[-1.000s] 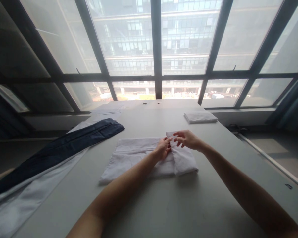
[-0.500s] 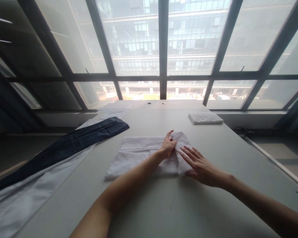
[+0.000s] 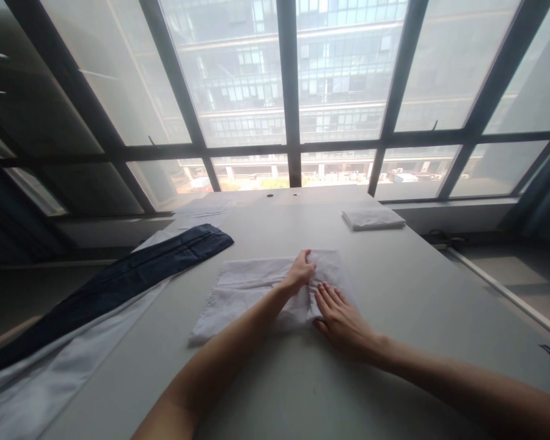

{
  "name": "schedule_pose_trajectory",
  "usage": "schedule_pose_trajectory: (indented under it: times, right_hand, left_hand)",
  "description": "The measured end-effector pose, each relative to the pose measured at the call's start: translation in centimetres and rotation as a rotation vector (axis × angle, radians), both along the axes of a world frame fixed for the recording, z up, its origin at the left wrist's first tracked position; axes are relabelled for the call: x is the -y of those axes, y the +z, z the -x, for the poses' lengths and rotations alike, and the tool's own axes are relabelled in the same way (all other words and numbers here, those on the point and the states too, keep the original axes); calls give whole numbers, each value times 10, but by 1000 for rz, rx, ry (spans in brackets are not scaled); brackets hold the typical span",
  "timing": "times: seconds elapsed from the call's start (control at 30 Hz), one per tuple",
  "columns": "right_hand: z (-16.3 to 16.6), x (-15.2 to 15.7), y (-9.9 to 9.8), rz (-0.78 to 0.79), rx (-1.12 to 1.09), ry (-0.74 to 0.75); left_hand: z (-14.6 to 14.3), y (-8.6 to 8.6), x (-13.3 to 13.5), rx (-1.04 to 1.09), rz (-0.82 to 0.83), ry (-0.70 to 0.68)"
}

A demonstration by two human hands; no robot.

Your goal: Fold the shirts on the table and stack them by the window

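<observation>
A white cloth (image 3: pixel 245 290) lies on the table in front of me, its right end folded over to the left as a flap. My left hand (image 3: pixel 301 269) is at the far left corner of that flap, its fingers closed on the fabric. Beside it, nearer to me, my right hand (image 3: pixel 341 315) lies flat on the flap with the fingers stretched out. The cloth's near edge is partly covered by my left forearm.
The white table (image 3: pixel 275 391) reaches to a large window (image 3: pixel 343 73). At the back right sits a folded white cloth (image 3: pixel 373 218). Along the left edge lie dark blue fabric (image 3: pixel 165 263) and white fabric (image 3: pixel 87 342). Pale sheets (image 3: pixel 201 211) lie at the far left.
The raised right end of the cloth has come down to the left and now lies flat. My right hand has moved left onto it. The view has tilted slightly.
</observation>
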State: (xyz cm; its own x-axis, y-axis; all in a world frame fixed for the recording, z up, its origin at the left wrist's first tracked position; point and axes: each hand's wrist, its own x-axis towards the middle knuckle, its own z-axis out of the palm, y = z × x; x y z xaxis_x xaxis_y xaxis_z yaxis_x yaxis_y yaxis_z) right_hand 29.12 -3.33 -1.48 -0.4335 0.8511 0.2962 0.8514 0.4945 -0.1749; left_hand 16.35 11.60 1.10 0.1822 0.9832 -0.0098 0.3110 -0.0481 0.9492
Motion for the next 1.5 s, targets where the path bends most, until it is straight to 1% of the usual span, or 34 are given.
schedule_pose_trajectory:
  times: [0.03,0.1,0.17,0.23,0.3,0.33,0.4,0.47,0.53,0.6,0.67,0.73,0.8,0.87,0.97,1.03,1.1,1.2,1.33,1.4,1.5]
  right_hand:
    - [-4,-1,3,17,-47,10]
    - [-16,-11,16,21,-167,0]
    - [-31,-31,33,-18,-288,-92]
    - [-43,-61,44,-50,-355,-202]
    - [-49,-92,44,3,-353,-317]
    - [-50,-105,41,55,-325,-356]
    - [-49,-124,27,160,-231,-369]
    - [-48,-134,12,228,-115,-335]
    - [-53,-138,1,233,-12,-295]
    - [-64,-141,-1,218,64,-304]
    - [-77,-145,2,214,111,-390]
    - [-86,-144,8,177,108,-514]
    - [-86,-135,12,106,57,-573]
    - [-77,-113,11,70,-1,-531]
    - [-57,-68,1,107,-9,-398]
    - [-48,-42,-6,165,23,-382]
    - [-44,-26,-10,196,42,-394]
    - [-45,-23,-10,213,41,-422]
    - [-46,-28,-6,236,45,-428]
    - [-46,-28,-7,226,42,-428]
    - [-48,-27,-10,235,29,-419]
  left_hand:
    - [-1,0,2,-102,-88,-1]
    - [-3,2,7,-361,-307,11]
    - [-6,3,15,-564,-504,-7]
    - [-11,1,25,-666,-611,-103]
    - [-17,-6,35,-726,-616,-218]
    - [-19,-11,39,-745,-598,-253]
    - [-22,-20,46,-762,-553,-277]
    - [-24,-27,49,-761,-522,-274]
    - [-23,-29,50,-760,-505,-273]
    - [-23,-28,50,-760,-500,-278]
    - [-23,-26,51,-759,-498,-280]
    - [-23,-24,51,-754,-492,-276]
    - [-23,-23,52,-739,-495,-269]
    - [-24,-24,52,-725,-506,-264]
    - [-24,-26,53,-729,-529,-257]
    - [-23,-27,54,-755,-536,-257]
    - [-23,-25,54,-781,-526,-257]
    - [-24,-19,48,-806,-491,-283]
    - [-25,-8,26,-804,-517,-327]
    - [-23,-7,14,-817,-500,-304]
    - [-18,-11,4,-859,-410,-243]
